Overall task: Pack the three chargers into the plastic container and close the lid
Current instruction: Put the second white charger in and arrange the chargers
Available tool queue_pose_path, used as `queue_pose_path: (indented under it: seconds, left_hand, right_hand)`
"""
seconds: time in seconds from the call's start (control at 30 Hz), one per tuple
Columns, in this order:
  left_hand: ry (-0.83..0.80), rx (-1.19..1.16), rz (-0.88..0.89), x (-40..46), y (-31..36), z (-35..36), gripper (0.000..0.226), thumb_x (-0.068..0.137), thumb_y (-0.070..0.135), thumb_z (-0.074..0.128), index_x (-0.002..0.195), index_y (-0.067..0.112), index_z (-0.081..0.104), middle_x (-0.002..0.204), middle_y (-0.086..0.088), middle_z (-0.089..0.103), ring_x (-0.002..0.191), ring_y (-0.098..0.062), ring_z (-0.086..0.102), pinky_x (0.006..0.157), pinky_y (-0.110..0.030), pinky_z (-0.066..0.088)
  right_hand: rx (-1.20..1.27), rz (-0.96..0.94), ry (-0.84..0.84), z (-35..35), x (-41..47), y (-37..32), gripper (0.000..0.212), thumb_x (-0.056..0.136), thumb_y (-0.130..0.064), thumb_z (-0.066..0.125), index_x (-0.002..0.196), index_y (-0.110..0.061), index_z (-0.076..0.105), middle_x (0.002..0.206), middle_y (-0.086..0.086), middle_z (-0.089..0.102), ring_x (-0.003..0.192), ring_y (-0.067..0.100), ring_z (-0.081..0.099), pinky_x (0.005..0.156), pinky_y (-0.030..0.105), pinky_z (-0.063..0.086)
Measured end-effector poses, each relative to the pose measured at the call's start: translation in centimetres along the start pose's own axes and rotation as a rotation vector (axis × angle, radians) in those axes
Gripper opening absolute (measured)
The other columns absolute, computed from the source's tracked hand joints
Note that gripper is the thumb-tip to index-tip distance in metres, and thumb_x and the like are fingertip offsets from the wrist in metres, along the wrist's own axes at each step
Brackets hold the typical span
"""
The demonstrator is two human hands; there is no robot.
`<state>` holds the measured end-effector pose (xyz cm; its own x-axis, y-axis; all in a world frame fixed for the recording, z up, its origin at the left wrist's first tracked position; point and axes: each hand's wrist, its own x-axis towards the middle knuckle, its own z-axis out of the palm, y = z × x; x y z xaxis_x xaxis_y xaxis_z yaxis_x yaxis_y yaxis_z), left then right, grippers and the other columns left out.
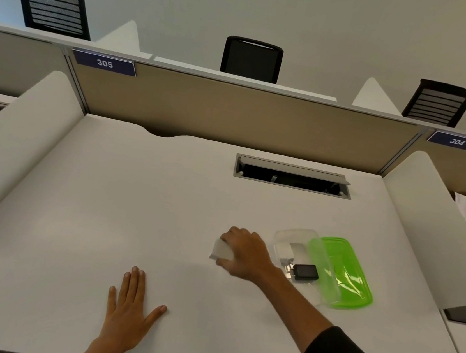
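Right hand fingers clamped around small white block charger, left of clear plastic container near worktop's right edge; left hand flat, fingers spread.

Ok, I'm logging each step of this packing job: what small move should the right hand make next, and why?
Probably carry the white charger rightward and lower it into the clear container. The right hand is closed around it on the desk, the container stands open with a black charger inside, and the green lid leans against its far side.
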<state>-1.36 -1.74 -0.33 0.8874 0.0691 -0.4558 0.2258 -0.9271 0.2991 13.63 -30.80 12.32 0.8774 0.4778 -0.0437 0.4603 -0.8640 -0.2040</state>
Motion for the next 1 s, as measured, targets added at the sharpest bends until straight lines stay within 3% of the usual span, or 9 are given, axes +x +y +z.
queue_pose_path:
  seconds: [0.23,0.5,0.7,0.8,1.0]
  left_hand:
    - [-0.008,0.027,-0.013,0.1,0.0,0.1,0.136,0.061,0.1,-0.014,0.155,0.002,-0.03,0.168,-0.001,-0.038,0.159,-0.017,-0.029,0.133,-0.054,-0.008]
    - [-0.028,0.042,-0.026,0.1,0.2,-0.1,0.137,0.058,0.1,-0.018,0.155,0.004,-0.032,0.168,-0.001,-0.038,0.159,-0.018,-0.028,0.132,-0.054,-0.008]
    - [-0.043,0.052,-0.033,0.3,0.3,-0.2,0.137,0.056,0.101,-0.018,0.155,0.009,-0.035,0.167,0.0,-0.042,0.159,-0.018,-0.031,0.132,-0.055,-0.008]
    - [-0.05,0.049,-0.042,0.3,0.4,-0.3,0.138,0.055,0.102,-0.018,0.155,0.008,-0.035,0.167,0.0,-0.041,0.159,-0.017,-0.031,0.132,-0.055,-0.009]
    - [-0.05,0.039,-0.042,0.0,0.6,-0.5,0.138,0.054,0.102,-0.018,0.155,0.008,-0.035,0.168,-0.001,-0.039,0.16,-0.018,-0.029,0.132,-0.055,-0.008]
  right_hand:
    - [0.109,0.409,0.038,-3.9,-3.5,7.5,0.056,0.07,-0.055,0.078,0.116,-0.024,0.069,0.114,-0.007,0.068,0.107,0.02,0.067,0.087,0.034,0.053]
    - [0.18,0.775,-0.013,-4.0,-8.2,10.7,0.049,0.065,-0.06,0.08,0.098,-0.025,0.07,0.101,-0.007,0.072,0.095,0.022,0.071,0.07,0.028,0.045]
    - [0.226,0.914,-0.107,-2.8,-9.9,10.4,0.044,0.06,-0.049,0.083,0.092,-0.022,0.07,0.092,-0.004,0.077,0.092,0.024,0.076,0.074,0.03,0.058]
    - [0.233,0.956,-0.132,-2.6,-10.1,10.0,0.041,0.057,-0.045,0.084,0.087,-0.02,0.07,0.087,-0.001,0.077,0.089,0.025,0.076,0.069,0.028,0.055]
    - [0.271,1.008,-0.137,-2.0,-10.1,9.4,0.049,0.056,-0.037,0.086,0.101,-0.021,0.076,0.098,0.002,0.079,0.098,0.026,0.077,0.075,0.029,0.058]
